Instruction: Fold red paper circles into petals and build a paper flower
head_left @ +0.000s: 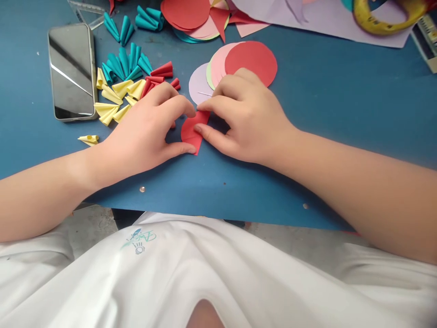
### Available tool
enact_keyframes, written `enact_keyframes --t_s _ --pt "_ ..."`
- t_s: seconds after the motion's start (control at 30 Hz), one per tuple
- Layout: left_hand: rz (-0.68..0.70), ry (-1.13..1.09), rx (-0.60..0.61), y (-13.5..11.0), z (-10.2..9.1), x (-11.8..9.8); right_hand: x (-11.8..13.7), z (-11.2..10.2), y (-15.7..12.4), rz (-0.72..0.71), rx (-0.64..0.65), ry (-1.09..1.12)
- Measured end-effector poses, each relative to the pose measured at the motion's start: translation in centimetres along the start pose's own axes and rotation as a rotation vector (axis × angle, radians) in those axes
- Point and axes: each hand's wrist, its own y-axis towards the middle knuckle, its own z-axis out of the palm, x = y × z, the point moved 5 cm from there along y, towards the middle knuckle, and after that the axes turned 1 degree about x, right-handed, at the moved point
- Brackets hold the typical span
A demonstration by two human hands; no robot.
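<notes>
A folded piece of red paper [190, 132], rounded on its left side and straight on its right, lies on the blue table in front of me. My left hand [145, 120] has its thumb at the paper's lower edge and its curled fingers by the upper left. From the other side, my right hand [249, 114] presses its thumb onto the paper, with its index fingertip at the top corner. Just behind my right hand are overlapping paper circles: red [252, 61], pink [218, 64] and lilac [197, 84]. A thin pin-like line [205, 94] shows on the lilac one.
Rolled paper cones in teal [123, 64], yellow [111, 94] and red [162, 69] lie to the left, beside a phone [71, 73]. Further back are more paper circles [186, 13], a lilac sheet [324, 27], a yellow scissor handle [378, 25] and a clear set square [87, 13].
</notes>
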Motion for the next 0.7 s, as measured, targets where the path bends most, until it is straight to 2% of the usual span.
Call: enact_keyframes --t_s 0.1,0.17,0.3,0.47,0.7 --pt "0.008 -0.008 0.002 0.2 -0.2 0.6 -0.1 -0.1 -0.2 -0.025 -0.072 -0.035" --pt "0.000 -0.032 0.002 0.3 -0.3 0.9 -0.3 -0.3 -0.3 0.021 -0.097 -0.006" --pt "0.026 -0.055 -0.020 0.2 -0.3 0.7 -0.5 -0.8 -0.4 0.077 -0.144 0.152" --pt "0.029 0.008 -0.134 -0.2 -0.5 0.6 -0.2 -1.6 -0.4 -0.008 -0.286 0.339" --pt "0.072 0.009 -0.159 -0.1 -1.0 1.3 -0.2 -1.5 -0.1 0.049 -0.327 0.530"
